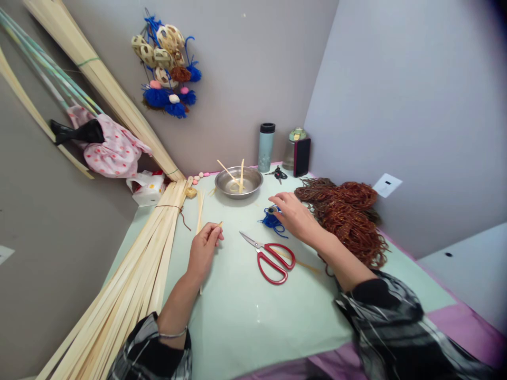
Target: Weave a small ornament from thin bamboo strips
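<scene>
My left hand [204, 250] is closed in a pinch over the table, and the tip of a thin yellowish strip [221, 224] pokes out from its fingertips. My right hand [296, 215] reaches over a small tangle of blue yarn [272, 222], its thumb and fingers apart. Just by those fingertips is a small round whitish-and-dark object [271, 210]; whether they touch it I cannot tell. Between my hands lie scissors [273, 258] with red handles, blades slightly parted and aimed away to the left. A narrow strip [304, 264] lies partly beneath the handles.
Long flat pale strips [138, 279] tied in a bundle lie on the left. A metal bowl [238, 192] holding strips stands at the back, near a tumbler [266, 148], keys [279, 174] and a phone [302, 157]. Brown yarn [348, 221] is heaped at right. Woven balls [168, 58] hang on the wall.
</scene>
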Tool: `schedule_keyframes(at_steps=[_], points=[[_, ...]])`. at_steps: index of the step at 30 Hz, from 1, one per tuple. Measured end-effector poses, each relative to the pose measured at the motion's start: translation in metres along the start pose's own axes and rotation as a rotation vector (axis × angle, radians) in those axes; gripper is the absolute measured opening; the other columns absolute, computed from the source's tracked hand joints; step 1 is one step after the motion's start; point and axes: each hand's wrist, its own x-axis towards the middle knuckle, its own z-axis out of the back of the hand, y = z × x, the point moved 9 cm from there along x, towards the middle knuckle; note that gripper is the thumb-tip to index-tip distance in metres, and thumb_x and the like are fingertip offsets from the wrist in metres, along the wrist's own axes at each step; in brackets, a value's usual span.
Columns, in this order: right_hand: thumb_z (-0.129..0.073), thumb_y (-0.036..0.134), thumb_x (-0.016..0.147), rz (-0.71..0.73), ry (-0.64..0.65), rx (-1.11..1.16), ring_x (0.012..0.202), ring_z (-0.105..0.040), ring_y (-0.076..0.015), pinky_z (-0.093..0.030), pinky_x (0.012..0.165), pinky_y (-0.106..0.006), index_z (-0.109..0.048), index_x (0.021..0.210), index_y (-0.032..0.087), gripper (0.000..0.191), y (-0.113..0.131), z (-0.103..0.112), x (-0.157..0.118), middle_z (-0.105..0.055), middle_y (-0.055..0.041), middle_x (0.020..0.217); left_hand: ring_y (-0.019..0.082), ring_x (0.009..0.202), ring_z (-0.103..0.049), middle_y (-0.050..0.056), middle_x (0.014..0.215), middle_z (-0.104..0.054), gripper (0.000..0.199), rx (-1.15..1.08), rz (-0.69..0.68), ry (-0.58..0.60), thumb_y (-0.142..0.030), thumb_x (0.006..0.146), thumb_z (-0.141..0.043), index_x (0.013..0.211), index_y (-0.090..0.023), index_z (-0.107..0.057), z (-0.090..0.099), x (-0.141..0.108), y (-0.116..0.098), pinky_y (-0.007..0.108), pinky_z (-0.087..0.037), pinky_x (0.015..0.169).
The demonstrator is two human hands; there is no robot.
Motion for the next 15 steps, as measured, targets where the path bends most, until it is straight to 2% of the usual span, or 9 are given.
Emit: schedule_keyframes(at_steps=[1, 3, 6, 7, 11, 15], points=[[-0.049, 0.013, 0.094, 0.014, 0.036, -0.003, 0.109, -0.055, -0.0273, -0.045, 0.089, -0.036, -0.060, 0.119, 0.015, 0.028, 0.012, 0.004, -0.005, -0.063, -0.0149, 0.116, 0.010, 0.060, -0.047, -0.001, 0.071, -0.061, 0.026, -0.012, 0.007, -0.007, -0.044, 0.090, -0.057, 0.082, -0.019, -0.062, 0.001, 0.000, 0.000, 0.020, -0.038, 0.057], [-0.055, 0.023, 0.094, 0.084, 0.239, 0.009, 0.097, -0.060, -0.0249, -0.045, 0.078, -0.032, -0.062, 0.112, 0.017, 0.019, 0.041, -0.002, -0.018, -0.065, -0.0115, 0.106, 0.010, 0.059, -0.046, -0.001, 0.071, -0.061, 0.027, -0.047, 0.024, -0.026, -0.045, 0.090, -0.057, 0.083, -0.019, -0.062, 0.003, 0.000, 0.001, 0.020, -0.037, 0.056], [-0.064, 0.025, 0.088, 0.186, 0.547, -0.051, 0.090, -0.063, -0.0257, -0.043, 0.070, -0.031, -0.062, 0.114, 0.015, 0.028, 0.076, -0.023, -0.045, -0.065, -0.0129, 0.104, 0.010, 0.059, -0.046, -0.001, 0.072, -0.061, 0.027, -0.108, 0.031, -0.061, -0.045, 0.090, -0.058, 0.084, -0.018, -0.062, 0.007, 0.001, 0.001, 0.020, -0.037, 0.056], [-0.064, 0.023, 0.087, 0.198, 0.597, -0.073, 0.091, -0.063, -0.0263, -0.043, 0.068, -0.030, -0.062, 0.115, 0.014, 0.030, 0.082, -0.028, -0.051, -0.065, -0.0138, 0.104, 0.009, 0.060, -0.046, -0.001, 0.072, -0.061, 0.027, -0.134, 0.025, -0.077, -0.044, 0.090, -0.059, 0.084, -0.018, -0.062, 0.009, 0.001, 0.000, 0.020, -0.037, 0.056], [-0.052, 0.015, 0.090, 0.157, 0.633, -0.092, 0.091, -0.065, -0.0256, -0.042, 0.068, -0.030, -0.059, 0.122, 0.011, 0.033, 0.081, -0.034, -0.056, -0.063, -0.0163, 0.108, 0.008, 0.058, -0.046, -0.001, 0.073, -0.060, 0.024, -0.306, -0.006, -0.164, -0.041, 0.088, -0.064, 0.083, -0.017, -0.062, 0.021, 0.003, -0.005, 0.018, -0.036, 0.055], [-0.052, 0.021, 0.090, 0.152, 0.639, 0.101, 0.088, -0.064, -0.0228, -0.044, 0.073, -0.030, -0.057, 0.129, 0.013, 0.039, 0.068, -0.018, -0.054, -0.063, -0.0146, 0.108, 0.006, 0.057, -0.045, -0.002, 0.071, -0.060, 0.026, -0.501, -0.009, -0.248, -0.040, 0.081, -0.072, 0.083, -0.017, -0.062, 0.036, 0.005, -0.009, 0.016, -0.036, 0.053]])
